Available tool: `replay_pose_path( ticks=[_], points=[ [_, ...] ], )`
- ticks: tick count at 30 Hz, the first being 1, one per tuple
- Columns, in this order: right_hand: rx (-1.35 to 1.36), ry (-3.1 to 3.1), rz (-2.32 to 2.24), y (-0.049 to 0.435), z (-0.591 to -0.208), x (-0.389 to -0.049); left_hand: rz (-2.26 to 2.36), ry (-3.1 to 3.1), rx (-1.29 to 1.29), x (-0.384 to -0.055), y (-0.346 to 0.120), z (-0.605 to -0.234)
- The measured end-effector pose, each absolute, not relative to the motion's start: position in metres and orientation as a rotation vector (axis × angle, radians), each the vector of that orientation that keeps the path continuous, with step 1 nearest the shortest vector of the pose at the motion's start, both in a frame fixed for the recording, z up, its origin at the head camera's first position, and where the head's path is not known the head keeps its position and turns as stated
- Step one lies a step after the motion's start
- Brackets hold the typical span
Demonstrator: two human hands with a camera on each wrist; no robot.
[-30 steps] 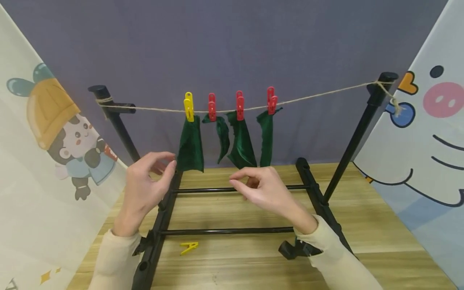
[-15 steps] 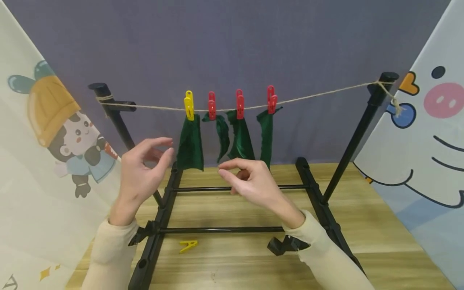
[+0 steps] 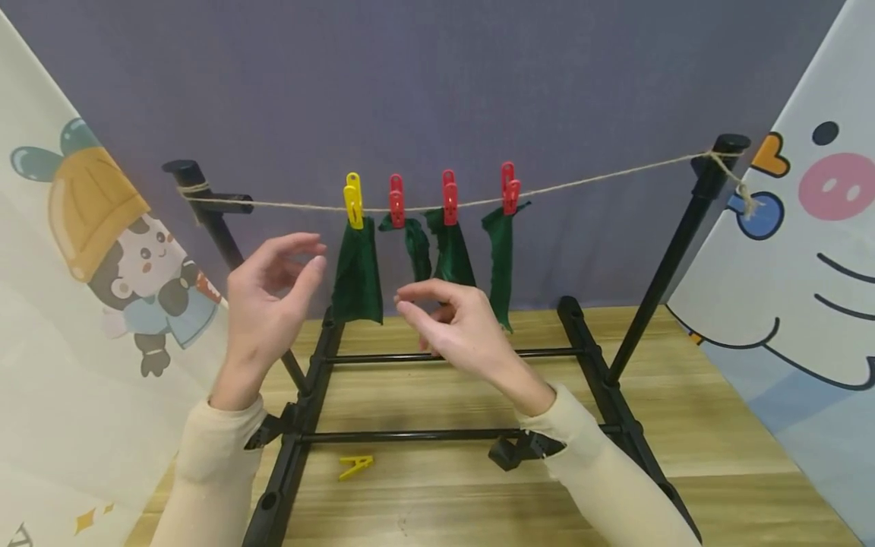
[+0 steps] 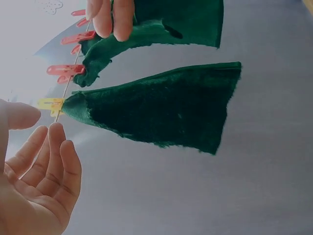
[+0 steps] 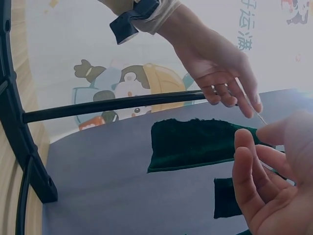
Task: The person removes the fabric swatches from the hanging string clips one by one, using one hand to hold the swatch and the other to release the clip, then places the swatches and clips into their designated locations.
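Observation:
My left hand hovers left of a dark green cloth, its fingers bent and a gap between thumb and forefinger. A yellow clothespin fixes that cloth to a thin string. My right hand is raised in front of the middle cloths, thumb and forefinger close together but apart, with nothing between them. Behind it hang a narrow green cloth and a wider green one, partly hidden, under red clothespins. Another green strip hangs at the right from a red clothespin.
The string is tied between two upright posts of a black frame. Crossbars run low over the wooden tabletop. A loose yellow clothespin lies near the front. Printed panels flank both sides.
Both hands have risen toward the string. My right hand has also shifted left, and my left hand slightly left. The hanging cloths and clothespins stay in place.

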State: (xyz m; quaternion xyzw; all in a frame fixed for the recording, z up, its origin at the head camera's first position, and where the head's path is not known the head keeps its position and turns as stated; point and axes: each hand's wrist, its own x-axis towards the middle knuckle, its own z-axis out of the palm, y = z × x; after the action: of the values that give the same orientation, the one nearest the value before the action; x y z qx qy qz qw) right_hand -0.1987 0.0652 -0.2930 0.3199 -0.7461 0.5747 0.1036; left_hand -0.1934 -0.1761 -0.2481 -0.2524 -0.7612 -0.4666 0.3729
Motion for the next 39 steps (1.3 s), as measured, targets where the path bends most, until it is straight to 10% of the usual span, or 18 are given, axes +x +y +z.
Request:
replay_pose_path(
  ticks=[39],
  points=[
    [0.853, -1.96, 1.94, 0.014, -0.275, -0.23, -1.438, -2.058, -0.617, -0.189, -0.125, -0.179]
  ],
)
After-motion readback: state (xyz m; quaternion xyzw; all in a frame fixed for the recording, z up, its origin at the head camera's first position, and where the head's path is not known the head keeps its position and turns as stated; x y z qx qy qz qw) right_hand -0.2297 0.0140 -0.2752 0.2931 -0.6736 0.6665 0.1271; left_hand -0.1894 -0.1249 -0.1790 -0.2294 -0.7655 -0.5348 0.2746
